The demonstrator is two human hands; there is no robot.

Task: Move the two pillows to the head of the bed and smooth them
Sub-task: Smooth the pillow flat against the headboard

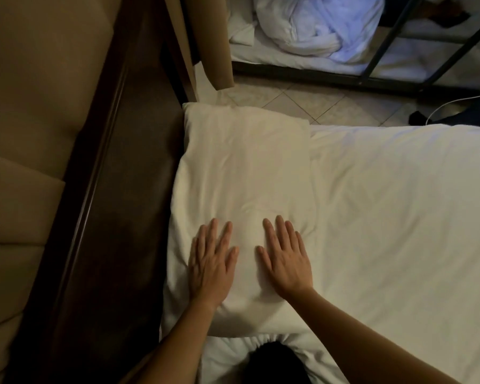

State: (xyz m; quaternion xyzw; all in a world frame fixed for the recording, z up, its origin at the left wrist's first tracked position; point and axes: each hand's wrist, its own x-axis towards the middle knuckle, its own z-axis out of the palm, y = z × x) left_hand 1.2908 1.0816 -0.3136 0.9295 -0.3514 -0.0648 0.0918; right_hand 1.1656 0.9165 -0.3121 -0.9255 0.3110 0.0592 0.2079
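A white pillow point(241, 173) lies lengthwise on the bed, its long side against the dark wooden headboard point(114, 217) at the left. My left hand point(212, 261) and my right hand point(284, 259) both rest flat on the near part of the pillow, palms down, fingers spread, holding nothing. The two hands are side by side with a small gap between them. The pillow's cloth is slightly wrinkled around my fingertips. I see only one pillow clearly; whether a second lies under or beside it I cannot tell.
The white bed sheet point(399, 217) spreads to the right. A tan padded wall panel point(34, 106) rises behind the headboard. Beyond the bed is tiled floor point(302, 103), then a black metal-framed bed point(372, 76) with bundled white bedding point(322, 26). A white cable point(444, 106) lies on the floor.
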